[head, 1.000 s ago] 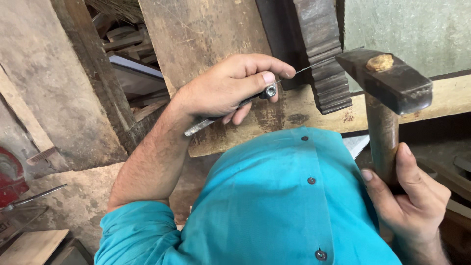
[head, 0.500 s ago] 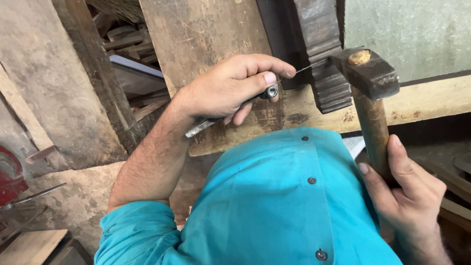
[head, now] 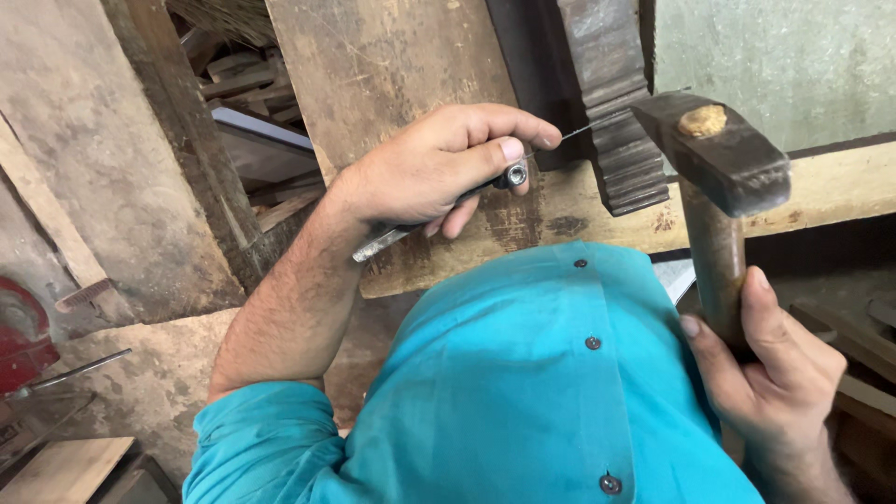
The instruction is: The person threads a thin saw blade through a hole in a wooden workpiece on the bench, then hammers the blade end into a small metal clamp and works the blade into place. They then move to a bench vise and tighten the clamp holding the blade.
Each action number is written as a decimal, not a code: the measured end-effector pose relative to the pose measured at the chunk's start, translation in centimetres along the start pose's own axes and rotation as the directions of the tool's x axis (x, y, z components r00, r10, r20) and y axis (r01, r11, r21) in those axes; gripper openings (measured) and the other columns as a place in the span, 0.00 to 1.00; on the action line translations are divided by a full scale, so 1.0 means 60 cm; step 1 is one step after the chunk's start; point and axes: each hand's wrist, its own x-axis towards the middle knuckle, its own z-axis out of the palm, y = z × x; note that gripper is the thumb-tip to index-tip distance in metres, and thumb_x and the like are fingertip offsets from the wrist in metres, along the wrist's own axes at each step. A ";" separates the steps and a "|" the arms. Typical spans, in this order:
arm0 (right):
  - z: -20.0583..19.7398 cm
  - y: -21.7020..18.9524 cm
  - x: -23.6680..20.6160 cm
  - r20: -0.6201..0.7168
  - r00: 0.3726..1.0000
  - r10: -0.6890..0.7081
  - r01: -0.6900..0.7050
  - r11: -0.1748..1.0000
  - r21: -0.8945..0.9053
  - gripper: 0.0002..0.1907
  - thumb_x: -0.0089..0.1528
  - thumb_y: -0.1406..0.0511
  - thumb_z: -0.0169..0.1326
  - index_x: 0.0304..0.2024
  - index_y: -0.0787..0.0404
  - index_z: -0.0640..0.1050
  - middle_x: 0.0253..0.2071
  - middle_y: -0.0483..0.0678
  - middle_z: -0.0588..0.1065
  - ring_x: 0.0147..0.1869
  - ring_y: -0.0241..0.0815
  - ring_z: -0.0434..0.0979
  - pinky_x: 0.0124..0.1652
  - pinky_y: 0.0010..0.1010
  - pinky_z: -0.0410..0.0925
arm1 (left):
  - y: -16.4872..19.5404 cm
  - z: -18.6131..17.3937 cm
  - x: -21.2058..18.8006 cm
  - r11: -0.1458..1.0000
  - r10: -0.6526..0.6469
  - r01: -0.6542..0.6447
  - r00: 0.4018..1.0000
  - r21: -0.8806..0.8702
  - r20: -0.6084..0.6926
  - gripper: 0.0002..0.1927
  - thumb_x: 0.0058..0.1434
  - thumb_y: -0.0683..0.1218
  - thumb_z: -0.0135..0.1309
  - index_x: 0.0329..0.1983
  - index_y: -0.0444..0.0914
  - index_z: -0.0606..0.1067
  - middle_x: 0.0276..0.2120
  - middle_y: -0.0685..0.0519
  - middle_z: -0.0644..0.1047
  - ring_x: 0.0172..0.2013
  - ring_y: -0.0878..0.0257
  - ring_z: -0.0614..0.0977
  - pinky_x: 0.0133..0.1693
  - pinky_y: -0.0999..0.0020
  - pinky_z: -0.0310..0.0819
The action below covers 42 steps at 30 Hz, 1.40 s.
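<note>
One dark, worn hammer with wooden handle.

Open air lies between the left hand and the hammer, narrowing toward the dark notched moulding at 12 o'clock; the scarred plank walls off 11 o'clock, the pale wooden rail bars 3 o'clock, and the teal shirt fills 6 o'clock

Left hand raised forward, fingers curled, thumb and forefinger pinched together, forearm bare, right hand low, fist wrapped tight, thumb up
</note>
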 end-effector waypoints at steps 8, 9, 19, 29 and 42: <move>-0.002 -0.002 -0.003 0.028 0.994 0.106 -0.106 0.994 -0.015 0.39 0.58 0.75 0.67 0.70 0.69 0.67 0.36 0.57 0.79 0.35 0.38 0.79 0.39 0.29 0.73 | -0.003 -0.002 -0.007 1.000 0.010 -0.010 1.000 -0.014 0.007 0.21 0.74 0.46 0.40 0.67 0.35 0.69 0.41 0.53 0.78 0.15 0.74 0.74 0.15 0.78 0.68; -0.004 -0.003 -0.004 0.024 0.997 0.075 -0.075 0.997 -0.008 0.39 0.60 0.74 0.67 0.72 0.68 0.66 0.37 0.56 0.79 0.36 0.37 0.80 0.40 0.28 0.73 | -0.004 -0.002 -0.008 1.000 0.008 -0.007 1.000 -0.014 0.002 0.21 0.74 0.46 0.40 0.67 0.35 0.69 0.41 0.53 0.78 0.15 0.74 0.74 0.15 0.78 0.68; -0.005 0.005 -0.014 0.031 0.998 0.048 -0.048 0.999 -0.005 0.40 0.61 0.75 0.66 0.73 0.68 0.65 0.41 0.58 0.79 0.38 0.38 0.81 0.40 0.27 0.73 | -0.005 -0.002 -0.021 1.000 -0.016 0.016 1.000 -0.002 -0.007 0.21 0.74 0.46 0.39 0.67 0.36 0.70 0.40 0.53 0.78 0.14 0.74 0.73 0.15 0.79 0.68; 0.002 0.004 -0.010 0.029 0.995 0.096 -0.096 0.995 -0.022 0.37 0.57 0.75 0.67 0.67 0.72 0.69 0.36 0.59 0.79 0.35 0.40 0.80 0.40 0.31 0.73 | -0.008 -0.003 -0.025 0.999 -0.012 0.012 1.000 -0.036 -0.004 0.21 0.74 0.46 0.40 0.67 0.35 0.70 0.40 0.52 0.78 0.14 0.74 0.73 0.15 0.78 0.67; -0.001 0.003 -0.009 0.016 1.000 0.020 -0.020 1.000 -0.013 0.38 0.61 0.74 0.67 0.72 0.68 0.67 0.41 0.58 0.79 0.40 0.39 0.81 0.41 0.27 0.73 | -0.008 -0.001 -0.030 0.998 -0.013 0.012 1.000 -0.057 -0.013 0.21 0.74 0.46 0.40 0.67 0.36 0.70 0.40 0.53 0.78 0.14 0.74 0.73 0.15 0.79 0.67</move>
